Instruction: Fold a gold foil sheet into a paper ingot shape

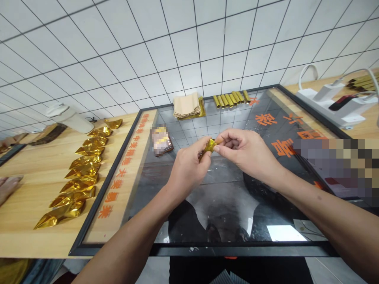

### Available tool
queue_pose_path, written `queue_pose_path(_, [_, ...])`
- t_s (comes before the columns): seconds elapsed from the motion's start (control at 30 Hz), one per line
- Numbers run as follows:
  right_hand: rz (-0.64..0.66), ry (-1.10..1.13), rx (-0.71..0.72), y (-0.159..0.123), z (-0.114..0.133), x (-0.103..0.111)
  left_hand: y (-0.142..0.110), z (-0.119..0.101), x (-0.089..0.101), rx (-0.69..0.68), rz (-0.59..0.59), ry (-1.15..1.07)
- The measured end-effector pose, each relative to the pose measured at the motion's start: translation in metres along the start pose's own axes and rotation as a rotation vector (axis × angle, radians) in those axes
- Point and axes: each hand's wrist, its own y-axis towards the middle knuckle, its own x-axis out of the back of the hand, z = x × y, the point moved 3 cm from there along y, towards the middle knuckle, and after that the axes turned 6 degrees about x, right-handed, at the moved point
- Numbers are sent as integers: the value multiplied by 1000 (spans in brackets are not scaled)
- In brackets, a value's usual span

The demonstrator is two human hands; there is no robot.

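Observation:
Above the middle of the glass-topped counter (189,197), my left hand (189,161) pinches a small piece of gold foil paper (210,145), its fingers closed around the near end. My right hand (242,150) grips the other end between thumb and fingertips. Part of the piece is hidden by my fingers, so its full shape does not show. Beyond my hands lie a stack of tan paper sheets (186,105) with gold foil beneath and a row of rolled gold paper tubes (231,99).
Folded gold foil pieces (79,183) line the wooden surface at left, near a white lidded cup (69,117). Another person's hand (8,187) shows at the left edge. A blurred-out packet (161,141) lies on the glass. A white power strip (331,102) with plugs stands at right.

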Motion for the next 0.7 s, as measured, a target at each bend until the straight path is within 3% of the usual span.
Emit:
queue_pose_path(0.5, [-33,47,9,-1,1,-1,-1,1,-3,-18,41,-9])
queue_pose_path(0.7, [-41,137,21,-1,-3,-2,0,6,-2,-6,-23,-106])
